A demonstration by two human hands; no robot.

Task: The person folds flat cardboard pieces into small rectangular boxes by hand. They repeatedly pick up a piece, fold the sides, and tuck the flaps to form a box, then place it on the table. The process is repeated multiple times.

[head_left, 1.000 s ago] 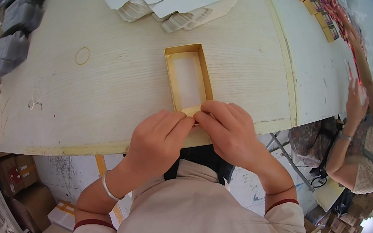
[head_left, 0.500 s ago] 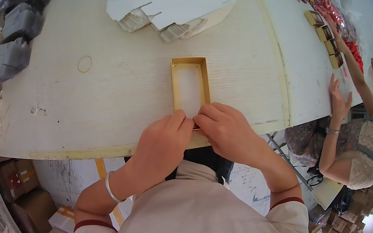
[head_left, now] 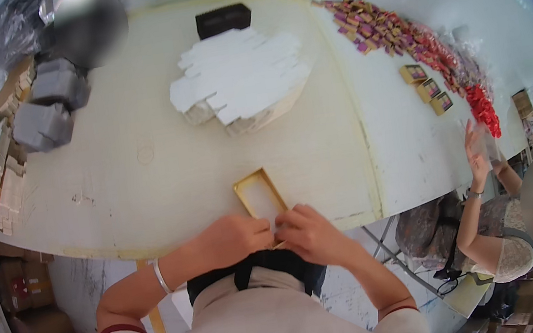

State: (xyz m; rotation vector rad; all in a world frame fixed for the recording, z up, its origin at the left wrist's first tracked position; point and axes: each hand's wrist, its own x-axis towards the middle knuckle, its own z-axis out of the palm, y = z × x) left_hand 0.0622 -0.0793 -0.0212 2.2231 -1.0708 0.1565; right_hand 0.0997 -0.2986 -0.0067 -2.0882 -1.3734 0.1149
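A shallow open box (head_left: 275, 192) with gold walls and a white inside lies at the table's front edge, slightly turned. At its near end my left hand (head_left: 242, 238) is closed, the fingertips gripping the left corner. My right hand (head_left: 310, 234) pinches the right side of that same end, close beside the left. The fingers cover most of the near wall, so its folds are hidden. Farther out on the table rests a stack of flat white die-cut card blanks (head_left: 247, 77).
Behind the stack stands a black box (head_left: 223, 20). Grey wrapped bundles (head_left: 46, 122) and pale card pieces (head_left: 8, 196) line the left side. To the right are three small gold boxes (head_left: 428, 89), a heap of purple-and-gold pieces (head_left: 373, 25), red pieces (head_left: 482, 110) and a co-worker's hand (head_left: 477, 150).
The view has tipped toward the far side. The gold box has turned slightly, my hands still at its near end. The co-worker's reaching arm has drawn back; one fewer small gold box shows.
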